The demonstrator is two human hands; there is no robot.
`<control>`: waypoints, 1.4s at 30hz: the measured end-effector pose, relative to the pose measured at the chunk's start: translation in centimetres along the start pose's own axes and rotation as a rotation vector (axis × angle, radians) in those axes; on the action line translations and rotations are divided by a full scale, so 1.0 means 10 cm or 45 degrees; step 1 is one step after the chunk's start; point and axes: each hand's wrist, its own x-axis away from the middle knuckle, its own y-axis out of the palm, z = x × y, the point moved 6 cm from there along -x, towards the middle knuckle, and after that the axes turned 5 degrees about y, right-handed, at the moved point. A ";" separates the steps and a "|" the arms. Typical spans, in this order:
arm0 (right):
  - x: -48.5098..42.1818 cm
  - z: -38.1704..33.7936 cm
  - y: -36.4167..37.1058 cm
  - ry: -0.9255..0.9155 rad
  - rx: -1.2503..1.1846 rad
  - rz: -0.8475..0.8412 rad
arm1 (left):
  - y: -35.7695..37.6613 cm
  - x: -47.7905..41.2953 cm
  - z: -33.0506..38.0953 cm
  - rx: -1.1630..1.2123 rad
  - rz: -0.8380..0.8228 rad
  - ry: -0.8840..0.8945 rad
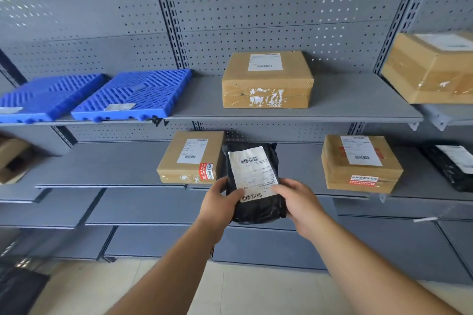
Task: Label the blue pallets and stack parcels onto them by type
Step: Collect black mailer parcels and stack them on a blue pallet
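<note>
Two-handed grip on the black parcel [258,212]: left hand [221,199] and right hand [300,202] pinch its lower edges.
Held only low, the slack bag could slip on its way to the blue pallets [135,96], up and left of the grip.

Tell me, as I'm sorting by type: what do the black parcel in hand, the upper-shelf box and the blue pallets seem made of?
The black parcel: probably soft plastic film, glossy; it wrinkles and sags. The upper-shelf box: brown cardboard, matte, with shiny tape and torn label scraps. The blue pallets: likely moulded rigid plastic, going by the uniform colour, slotted ribs and slight sheen.
</note>
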 end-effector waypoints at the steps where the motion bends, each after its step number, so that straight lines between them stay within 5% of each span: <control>1: 0.05 -0.03 0.05 -0.002 0.003 -0.014 | -0.05 0.05 0.04 0.005 0.005 0.019; 19: 0.49 -1.09 1.75 -0.320 0.015 -0.153 | -1.75 0.16 1.34 0.064 0.035 0.362; 42: -0.79 -2.75 3.44 -0.486 0.176 -0.136 | -2.96 -1.70 2.65 0.004 0.192 0.471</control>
